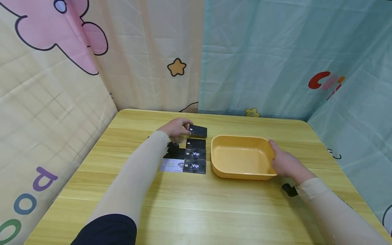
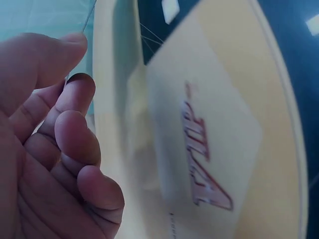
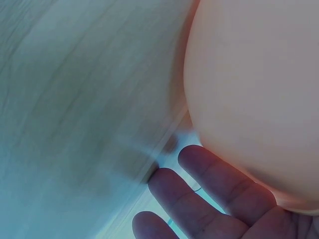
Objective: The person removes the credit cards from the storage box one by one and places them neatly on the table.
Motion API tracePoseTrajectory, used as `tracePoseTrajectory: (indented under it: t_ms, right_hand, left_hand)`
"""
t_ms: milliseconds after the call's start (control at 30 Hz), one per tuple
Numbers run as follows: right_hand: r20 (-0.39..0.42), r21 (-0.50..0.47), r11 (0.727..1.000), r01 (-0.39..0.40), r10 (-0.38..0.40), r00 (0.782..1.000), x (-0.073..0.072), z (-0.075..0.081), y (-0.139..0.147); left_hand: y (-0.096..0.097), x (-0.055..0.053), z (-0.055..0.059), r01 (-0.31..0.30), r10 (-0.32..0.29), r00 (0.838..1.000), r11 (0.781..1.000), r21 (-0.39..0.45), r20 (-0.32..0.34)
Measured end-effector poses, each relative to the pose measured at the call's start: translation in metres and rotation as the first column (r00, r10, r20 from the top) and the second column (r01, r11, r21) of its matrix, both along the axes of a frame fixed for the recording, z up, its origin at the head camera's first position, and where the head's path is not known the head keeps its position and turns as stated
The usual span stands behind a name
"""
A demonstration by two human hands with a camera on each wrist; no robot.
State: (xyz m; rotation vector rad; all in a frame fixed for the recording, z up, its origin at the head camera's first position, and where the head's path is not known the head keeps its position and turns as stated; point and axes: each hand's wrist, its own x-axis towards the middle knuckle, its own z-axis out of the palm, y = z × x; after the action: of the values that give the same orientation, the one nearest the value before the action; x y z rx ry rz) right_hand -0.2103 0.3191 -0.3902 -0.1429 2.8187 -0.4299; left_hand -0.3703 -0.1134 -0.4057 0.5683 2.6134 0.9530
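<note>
My left hand [image 1: 177, 128] pinches a black card [image 1: 199, 131] by its left end, tilted up at the back of the card rows. In the left wrist view, thumb and forefinger meet at a thin edge while the other fingers curl. Below the held card, a column has a black card [image 1: 196, 144] and two dark "Vip" cards [image 1: 195, 154]. A white card [image 1: 171, 165] lies left of them; the left forearm partly hides others. My right hand [image 1: 284, 163] rests against the right side of a yellow plastic basin [image 1: 235, 176], its visible fingers [image 3: 214, 179] fairly straight along the outer wall.
The light wood table [image 1: 214, 211] has rounded back corners. Printed curtains [image 1: 260, 61] hang behind it and at both sides. A card with red-outlined letters [image 2: 209, 149] looms close in the left wrist view. A small black object [image 1: 289, 190] shows under the right wrist.
</note>
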Motion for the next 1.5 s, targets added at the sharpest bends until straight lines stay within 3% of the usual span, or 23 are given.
tracePoseTrajectory:
  t_ms: [333,567,1233,1500]
  right_hand:
    - [-0.018,0.004,1.0,-0.013,0.013,1.0,0.003,0.001,0.0]
    - [-0.017,0.013,1.0,-0.009,0.009,1.0,0.001,0.0,-0.001]
    - [-0.028,0.009,1.0,-0.005,0.005,1.0,0.001,-0.001,-0.001]
    - [-0.01,-0.003,1.0,0.005,-0.005,1.0,-0.001,0.0,0.0]
  left_hand:
    - [-0.004,-0.004,-0.007,-0.014,0.017,0.997,0.999,-0.045,0.071]
    - [-0.004,-0.007,-0.009,-0.006,0.013,0.998,0.994,-0.107,0.06]
    - [0.0,-0.011,-0.012,-0.025,0.044,0.99,0.99,-0.139,0.134]
    - [0.002,-0.007,-0.011,-0.046,0.066,0.984,0.991,-0.125,0.168]
